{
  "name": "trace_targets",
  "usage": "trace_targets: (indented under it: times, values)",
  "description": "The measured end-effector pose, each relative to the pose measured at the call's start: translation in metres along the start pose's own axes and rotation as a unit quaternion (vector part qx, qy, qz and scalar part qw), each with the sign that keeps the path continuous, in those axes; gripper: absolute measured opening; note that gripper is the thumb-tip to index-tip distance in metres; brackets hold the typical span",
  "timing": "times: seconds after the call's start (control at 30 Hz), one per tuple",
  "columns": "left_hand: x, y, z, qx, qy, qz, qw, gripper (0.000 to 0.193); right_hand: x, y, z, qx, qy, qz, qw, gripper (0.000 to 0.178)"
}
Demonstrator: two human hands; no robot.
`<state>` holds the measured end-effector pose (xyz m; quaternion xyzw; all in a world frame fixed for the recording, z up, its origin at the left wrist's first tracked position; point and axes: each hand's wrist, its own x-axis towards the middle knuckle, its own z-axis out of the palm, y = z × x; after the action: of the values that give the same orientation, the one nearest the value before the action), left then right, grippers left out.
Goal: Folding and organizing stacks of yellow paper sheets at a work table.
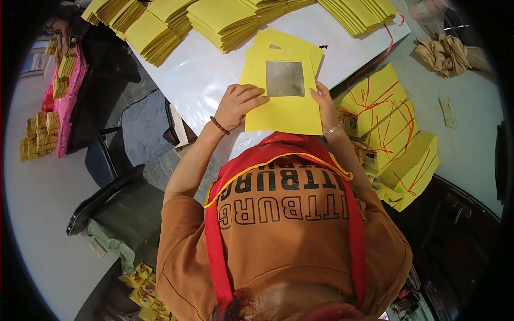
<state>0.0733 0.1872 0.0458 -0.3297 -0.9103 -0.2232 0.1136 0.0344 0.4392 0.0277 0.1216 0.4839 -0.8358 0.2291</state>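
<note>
A yellow paper sheet [284,117] with a silver square [285,78] on its upper half lies at the near edge of the white table, in front of my chest. My left hand [242,105] grips its left side, fingers bent over the paper; a brown bead bracelet circles that wrist. At the right edge my right hand [325,107] holds the same sheet, thumb on top and the other fingers mostly hidden. Beneath and beyond it, more yellow sheets [273,37] lie askew, one showing a bit of silver.
Folded yellow paper stacks [219,21] line the table's far side on the white tabletop [182,75]. Bundles tied with red string [385,123] stand at the right. A chair [101,160] and a grey cloth [147,120] are at the left, with crumpled brown paper [443,55] at the far right.
</note>
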Motion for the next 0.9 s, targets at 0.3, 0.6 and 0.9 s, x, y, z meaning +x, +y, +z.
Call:
trace_targets:
  times: [0.3,0.6,0.9]
  values:
    - [-0.005,-0.002,0.003,-0.111,0.003,-0.085,0.99,0.031,-0.005,-0.024,-0.019,-0.644,-0.094,-0.508,0.565,0.028]
    - [0.015,0.0,0.018,-0.307,0.072,-0.406,0.858,0.026,0.021,-0.006,-0.013,-0.467,-0.017,-0.103,0.878,0.029]
    - [0.035,-0.005,0.018,-0.23,0.063,-0.484,0.842,0.047,0.037,0.005,-0.002,-0.394,0.037,-0.18,0.901,0.032]
